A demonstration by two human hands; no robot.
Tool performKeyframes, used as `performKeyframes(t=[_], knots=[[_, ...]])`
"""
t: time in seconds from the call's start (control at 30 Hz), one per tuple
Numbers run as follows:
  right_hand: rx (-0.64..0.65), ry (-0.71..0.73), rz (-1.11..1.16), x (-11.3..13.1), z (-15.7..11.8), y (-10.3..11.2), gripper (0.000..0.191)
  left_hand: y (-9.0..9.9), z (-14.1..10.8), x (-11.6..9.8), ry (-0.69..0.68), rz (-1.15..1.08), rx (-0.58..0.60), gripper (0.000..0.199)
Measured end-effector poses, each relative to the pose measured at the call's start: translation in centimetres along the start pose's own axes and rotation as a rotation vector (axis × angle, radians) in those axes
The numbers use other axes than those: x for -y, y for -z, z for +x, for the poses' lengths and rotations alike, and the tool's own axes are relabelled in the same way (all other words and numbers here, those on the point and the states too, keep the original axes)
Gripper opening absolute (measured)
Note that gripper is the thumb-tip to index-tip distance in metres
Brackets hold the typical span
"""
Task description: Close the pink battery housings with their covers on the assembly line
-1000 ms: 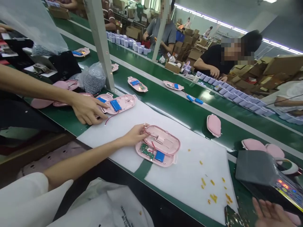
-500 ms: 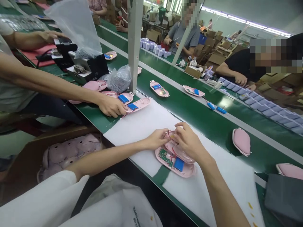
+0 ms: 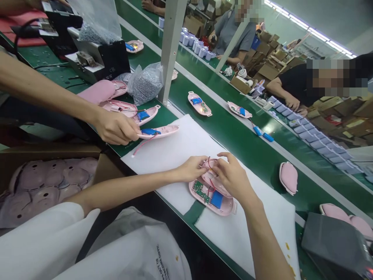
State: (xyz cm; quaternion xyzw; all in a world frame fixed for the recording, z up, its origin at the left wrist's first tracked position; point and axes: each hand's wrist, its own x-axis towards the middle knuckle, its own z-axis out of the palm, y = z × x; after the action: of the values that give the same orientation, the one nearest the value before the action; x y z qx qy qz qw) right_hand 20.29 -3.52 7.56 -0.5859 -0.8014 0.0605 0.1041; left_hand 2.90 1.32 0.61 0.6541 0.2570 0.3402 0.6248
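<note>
The left hand (image 3: 190, 169) and right hand (image 3: 231, 175) clench their grip on a glossy pink oval plastic shell (image 3: 211, 179) with thin red wire (image 3: 209, 165), resting on a matching pink shell (image 3: 225, 209) holding a green circuit board (image 3: 201, 197) and blue battery (image 3: 217, 199), on white foam sheet (image 3: 175, 155).

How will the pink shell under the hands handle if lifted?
The shell looks like thin molded plastic, so probably light and stiff. The blue battery likely makes that end heavier. Red wires seem to run to the upper half, so lifting the shell alone may tug them.
</note>
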Motion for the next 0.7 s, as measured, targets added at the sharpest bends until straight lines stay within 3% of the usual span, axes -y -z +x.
performKeyframes(t=[0.27,0.37,0.53,0.7], knots=[[-0.164,-0.064,-0.093,0.7,0.1,-1.0,0.018,0.1,-0.1,-0.7,-0.022,0.042,0.015,0.013],[-0.123,-0.150,-0.118,1.1,0.7,-0.3,0.022,0.0,-0.4,-0.4,0.013,0.001,-0.005,0.014],[-0.014,-0.430,-0.017,0.1,1.4,1.3,0.025,0.0,-0.8,0.2,0.053,-0.009,-0.075,0.017],[-0.021,-0.336,0.170,-1.2,1.1,1.7,0.016,-0.1,-0.4,0.1,0.067,0.004,-0.076,0.019]])
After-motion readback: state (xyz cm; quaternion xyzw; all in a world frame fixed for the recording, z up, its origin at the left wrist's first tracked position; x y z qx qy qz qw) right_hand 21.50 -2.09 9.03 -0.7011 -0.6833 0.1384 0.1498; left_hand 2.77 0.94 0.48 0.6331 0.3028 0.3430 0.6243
